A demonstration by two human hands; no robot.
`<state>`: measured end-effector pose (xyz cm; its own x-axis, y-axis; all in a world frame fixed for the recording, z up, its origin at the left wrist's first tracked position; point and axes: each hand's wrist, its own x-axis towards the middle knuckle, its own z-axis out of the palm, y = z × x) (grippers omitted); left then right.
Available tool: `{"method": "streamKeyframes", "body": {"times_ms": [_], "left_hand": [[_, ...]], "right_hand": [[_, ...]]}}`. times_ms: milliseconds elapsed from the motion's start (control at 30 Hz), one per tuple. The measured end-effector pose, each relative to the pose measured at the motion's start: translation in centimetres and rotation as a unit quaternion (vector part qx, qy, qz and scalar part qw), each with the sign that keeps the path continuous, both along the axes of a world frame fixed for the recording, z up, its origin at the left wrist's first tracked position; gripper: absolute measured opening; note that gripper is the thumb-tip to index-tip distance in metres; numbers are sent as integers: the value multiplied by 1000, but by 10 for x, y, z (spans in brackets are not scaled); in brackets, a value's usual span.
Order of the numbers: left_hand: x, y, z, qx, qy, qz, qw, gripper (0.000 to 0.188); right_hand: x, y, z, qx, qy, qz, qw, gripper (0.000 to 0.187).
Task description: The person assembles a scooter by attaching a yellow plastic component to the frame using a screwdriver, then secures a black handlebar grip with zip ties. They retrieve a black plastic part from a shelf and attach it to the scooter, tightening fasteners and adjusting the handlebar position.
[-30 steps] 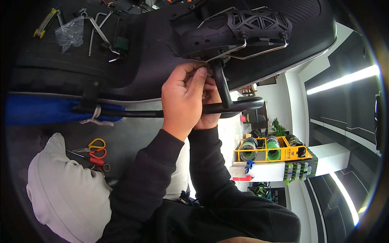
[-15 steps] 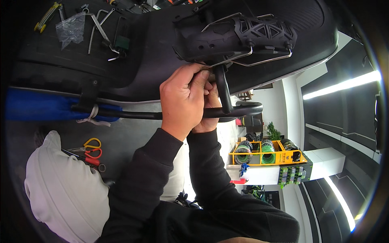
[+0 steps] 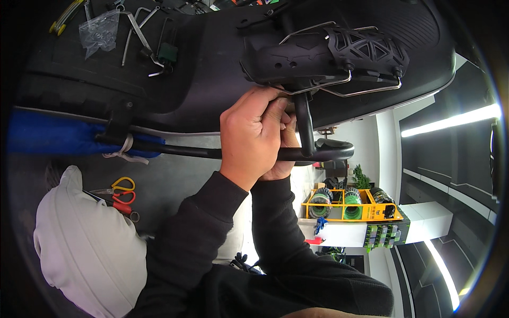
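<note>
My left hand (image 3: 249,135) is closed, its thumb and forefinger pinched at the underside of a black plastic piece (image 3: 297,57) with triangular cutouts and bent metal wires. Behind it my right hand (image 3: 286,153) is partly hidden, fingertips bent up close to the left thumb. Whatever the fingers hold is too small or covered to make out. Just right of the fingertips, a short black tube (image 3: 304,124) joins a long black tubular bar (image 3: 185,152), which passes behind my left hand. The plastic piece lies against a large black moulded body (image 3: 212,69).
On the black body lie hex keys (image 3: 139,37), a clear plastic bag (image 3: 99,33) and a yellow-handled tool (image 3: 64,17). White cord (image 3: 126,150) ties blue fabric (image 3: 53,132) to the bar. Scissors (image 3: 124,190) are at lower left; a yellow tyre rack (image 3: 347,205) stands at right.
The whole view has shifted slightly, so the black body, bar and both hands appear farther right. My fingers stay pinched at the same spot beside the short tube.
</note>
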<state>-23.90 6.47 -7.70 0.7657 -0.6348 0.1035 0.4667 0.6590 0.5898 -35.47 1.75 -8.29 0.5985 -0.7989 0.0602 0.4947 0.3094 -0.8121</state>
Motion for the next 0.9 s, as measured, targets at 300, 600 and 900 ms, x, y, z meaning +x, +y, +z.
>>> {"method": "streamKeyframes", "body": {"times_ms": [300,600,900], "left_hand": [[-3,-2,-1,-1,-9,15,1000,14],[-4,1,1,14,-21,21,999,15],[-12,2,2,18,3,-25,1000,13]], "right_hand": [[-8,-2,-4,-26,31,-31,999,35],[-5,0,-1,-48,42,-34,997,31],[6,1,4,-44,22,-19,999,23]]}}
